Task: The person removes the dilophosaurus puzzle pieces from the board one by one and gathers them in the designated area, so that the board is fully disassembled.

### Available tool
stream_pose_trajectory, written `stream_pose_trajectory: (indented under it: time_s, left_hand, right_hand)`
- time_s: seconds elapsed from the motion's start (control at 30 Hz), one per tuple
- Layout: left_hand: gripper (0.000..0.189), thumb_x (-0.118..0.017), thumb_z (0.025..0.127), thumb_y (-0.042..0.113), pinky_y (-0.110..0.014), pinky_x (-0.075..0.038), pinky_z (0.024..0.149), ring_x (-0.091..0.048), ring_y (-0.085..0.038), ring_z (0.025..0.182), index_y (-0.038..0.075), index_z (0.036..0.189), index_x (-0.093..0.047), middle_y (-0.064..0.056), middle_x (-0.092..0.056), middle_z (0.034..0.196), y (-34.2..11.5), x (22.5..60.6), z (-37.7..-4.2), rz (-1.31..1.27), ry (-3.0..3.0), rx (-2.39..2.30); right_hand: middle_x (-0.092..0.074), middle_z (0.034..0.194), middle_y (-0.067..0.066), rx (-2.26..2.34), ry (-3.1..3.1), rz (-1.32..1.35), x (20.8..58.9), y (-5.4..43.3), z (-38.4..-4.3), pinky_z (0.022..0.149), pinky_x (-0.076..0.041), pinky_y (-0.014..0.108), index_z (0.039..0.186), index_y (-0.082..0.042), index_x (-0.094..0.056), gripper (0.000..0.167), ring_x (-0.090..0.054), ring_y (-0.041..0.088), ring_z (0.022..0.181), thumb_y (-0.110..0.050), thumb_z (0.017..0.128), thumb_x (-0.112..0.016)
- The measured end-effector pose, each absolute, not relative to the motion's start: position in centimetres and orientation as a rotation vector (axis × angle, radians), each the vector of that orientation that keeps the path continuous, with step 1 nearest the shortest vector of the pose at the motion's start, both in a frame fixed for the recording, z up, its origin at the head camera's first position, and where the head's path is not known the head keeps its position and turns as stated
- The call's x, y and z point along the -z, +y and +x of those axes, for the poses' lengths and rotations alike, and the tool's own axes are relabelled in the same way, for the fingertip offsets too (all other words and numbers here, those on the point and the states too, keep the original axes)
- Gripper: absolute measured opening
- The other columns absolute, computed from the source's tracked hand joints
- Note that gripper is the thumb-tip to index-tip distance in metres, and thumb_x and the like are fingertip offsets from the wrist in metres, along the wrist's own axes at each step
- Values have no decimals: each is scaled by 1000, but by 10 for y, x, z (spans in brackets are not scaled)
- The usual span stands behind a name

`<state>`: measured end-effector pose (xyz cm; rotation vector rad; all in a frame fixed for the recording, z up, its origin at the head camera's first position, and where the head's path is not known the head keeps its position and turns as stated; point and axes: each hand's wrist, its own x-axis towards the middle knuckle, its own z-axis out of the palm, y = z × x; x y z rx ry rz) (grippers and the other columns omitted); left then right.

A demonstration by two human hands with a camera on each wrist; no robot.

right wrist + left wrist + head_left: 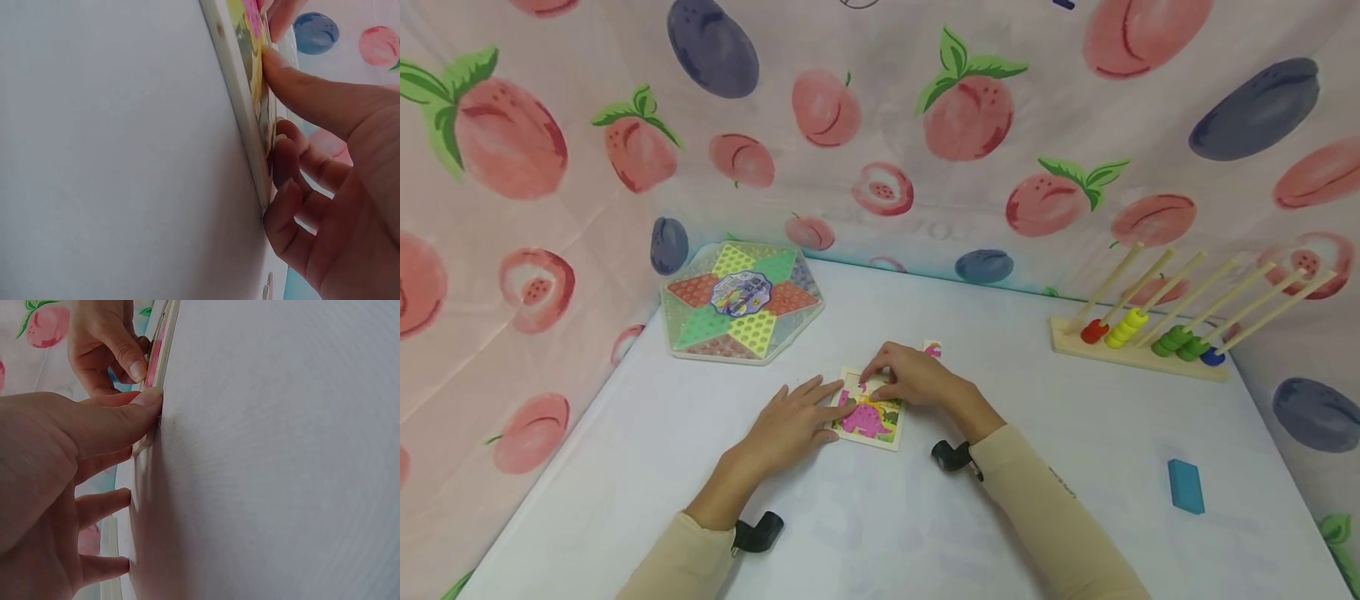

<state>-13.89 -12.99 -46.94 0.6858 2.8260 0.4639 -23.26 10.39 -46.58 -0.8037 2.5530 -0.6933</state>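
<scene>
A small square dinosaur jigsaw puzzle (pixel 865 419) in a pale wooden frame lies between both hands. My left hand (pixel 790 423) rests at its left side with fingers spread; the index finger reaches over the picture and the thumb touches the frame's edge in the left wrist view. My right hand (pixel 916 375) bends over the top of the puzzle, thumb and index finger around a puzzle piece (pixel 862 387) with pink on it, partly hidden by the fingers. In the right wrist view the thumb (pixel 284 69) touches the picture's surface. Another pink-printed puzzle piece (pixel 932 349) lies beyond the right hand.
A hexagonal Chinese checkers board (pixel 703 292) lies at the back left. At the back right stands a wooden bead rack (pixel 1138 354) with upright sticks and coloured beads. A blue block (pixel 1186 487) lies on the white table (pixel 880 525) at right. Fruit-printed cloth (pixel 880 108) hangs behind.
</scene>
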Motion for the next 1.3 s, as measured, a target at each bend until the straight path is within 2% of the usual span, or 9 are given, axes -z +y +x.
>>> stream_pose_trajectory:
  time_s: [0.47,0.67,0.9,1.13,1.3]
  left_hand:
    - [48,-72,93,37,-73,-29,118,-34,-38,155,32,140,-63,-2,-46,162,-129,468,-139,681,2831,-453]
    - [48,-73,93,36,-74,-28,118,-34,-38,154,31,140,-63,-2,-46,162,-128,467,-138,684,2825,-461]
    - [49,-72,93,36,-74,-28,118,-34,-38,154,31,141,-62,-3,-45,162,-128,465,-139,681,2820,-461]
    - [49,-73,93,35,-74,-29,118,-35,-39,154,29,140,-63,-5,-47,161,-127,464,-139,683,2825,-463]
    - [49,-74,92,34,-73,-29,118,-35,-39,154,29,140,-63,-5,-47,161,-127,463,-138,674,2821,-467]
  right_hand:
    - [-59,119,0,634,2544,-767,461,99,-228,75,-44,23,118,-20,-71,28,-52,13,86,-26,92,-77]
    - [-58,117,1,629,2544,-776,458,99,-227,76,-44,24,118,-19,-70,27,-51,13,87,-25,92,-77]
    - [-63,101,-1,601,2563,-771,458,97,-228,76,-47,24,118,-21,-69,29,-53,13,86,-26,91,-78]
    - [-67,108,1,632,2558,-770,458,97,-228,85,-53,29,117,-21,-66,29,-56,15,92,-24,91,-78]
    - [-66,107,2,641,2557,-767,458,98,-227,86,-53,30,117,-22,-65,30,-56,15,93,-25,90,-79]
